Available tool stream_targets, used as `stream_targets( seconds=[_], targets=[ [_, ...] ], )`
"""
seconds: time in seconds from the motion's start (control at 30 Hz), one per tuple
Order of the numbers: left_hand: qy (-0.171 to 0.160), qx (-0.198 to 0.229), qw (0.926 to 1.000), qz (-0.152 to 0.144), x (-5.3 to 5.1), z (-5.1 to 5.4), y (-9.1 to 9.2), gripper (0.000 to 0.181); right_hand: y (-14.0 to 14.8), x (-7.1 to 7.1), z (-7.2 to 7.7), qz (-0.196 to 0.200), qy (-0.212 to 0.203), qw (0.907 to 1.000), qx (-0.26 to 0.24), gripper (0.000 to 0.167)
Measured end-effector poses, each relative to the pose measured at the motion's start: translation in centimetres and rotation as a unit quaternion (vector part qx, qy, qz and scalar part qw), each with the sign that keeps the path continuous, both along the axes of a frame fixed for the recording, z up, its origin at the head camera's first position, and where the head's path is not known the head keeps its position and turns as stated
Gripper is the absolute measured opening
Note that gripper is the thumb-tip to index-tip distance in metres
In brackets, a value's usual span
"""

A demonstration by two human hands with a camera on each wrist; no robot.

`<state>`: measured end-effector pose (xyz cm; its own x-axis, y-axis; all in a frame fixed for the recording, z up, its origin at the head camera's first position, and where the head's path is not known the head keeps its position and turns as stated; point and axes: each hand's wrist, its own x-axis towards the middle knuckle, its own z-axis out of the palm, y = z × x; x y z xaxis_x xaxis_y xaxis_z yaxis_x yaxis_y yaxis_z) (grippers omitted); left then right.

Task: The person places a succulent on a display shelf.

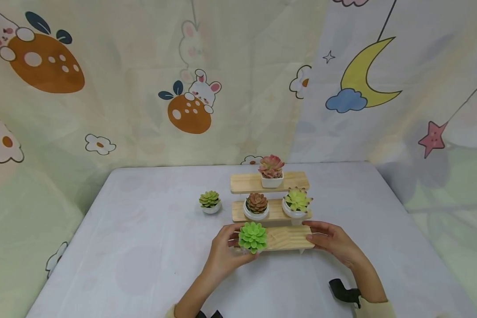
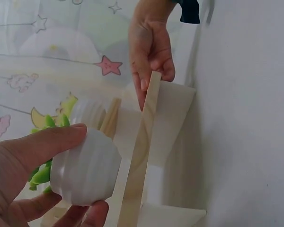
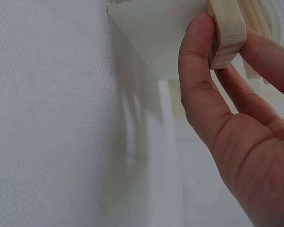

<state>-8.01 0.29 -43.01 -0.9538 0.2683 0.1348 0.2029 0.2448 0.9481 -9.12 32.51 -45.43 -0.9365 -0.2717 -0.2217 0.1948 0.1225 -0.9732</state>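
Observation:
My left hand [image 1: 224, 254] grips a bright green artificial succulent [image 1: 252, 237] by its white ribbed pot [image 2: 85, 168], thumb on one side and fingers on the other. It is at the left end of the lowest board [image 1: 288, 237] of a three-tier wooden plant stand; whether the pot touches the board I cannot tell. With my right hand [image 1: 338, 243], I pinch that board's right end between thumb and fingers. A reddish-brown succulent [image 1: 257, 203] and a yellow-green one [image 1: 297, 199] stand on the middle board [image 1: 276, 209]. On the top board [image 1: 244, 183] sits a pink succulent [image 1: 271, 168].
A small green succulent [image 1: 210, 199] in a white pot stands on the white-covered table [image 1: 151, 247], left of the stand. White supports [image 2: 177, 109] hold the boards up. Behind the table hangs a cartoon-printed cloth [image 1: 254, 88]. Black straps [image 1: 343, 292] are at the wrists.

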Motion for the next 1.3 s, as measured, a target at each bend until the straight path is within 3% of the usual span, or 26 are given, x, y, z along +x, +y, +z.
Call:
stream_targets(
  seconds=[0.53,0.83,0.97,1.13,1.3],
  targets=[
    [-0.018,0.015,0.9980,-0.059,-0.8,-0.4,4.1,0.065,0.0,0.0,-0.1,0.000,0.003,1.0000,0.006,0.060],
    [0.013,0.010,0.9964,-0.084,-1.3,-0.6,6.2,0.063,0.0,0.0,-0.1,0.000,0.000,0.9999,0.014,0.060],
    [0.006,0.004,0.9966,-0.082,-1.4,-0.4,7.0,0.064,0.0,0.0,-0.1,-0.002,-0.003,0.9999,0.012,0.060],
    [-0.028,0.037,0.9958,-0.080,-1.4,-0.5,7.8,0.063,0.1,0.0,-0.1,0.009,0.008,0.9999,-0.003,0.059],
    [-0.027,0.031,0.9962,-0.077,-1.3,-0.5,8.2,0.062,0.1,0.1,0.0,0.004,0.006,1.0000,-0.003,0.060]
  ],
)
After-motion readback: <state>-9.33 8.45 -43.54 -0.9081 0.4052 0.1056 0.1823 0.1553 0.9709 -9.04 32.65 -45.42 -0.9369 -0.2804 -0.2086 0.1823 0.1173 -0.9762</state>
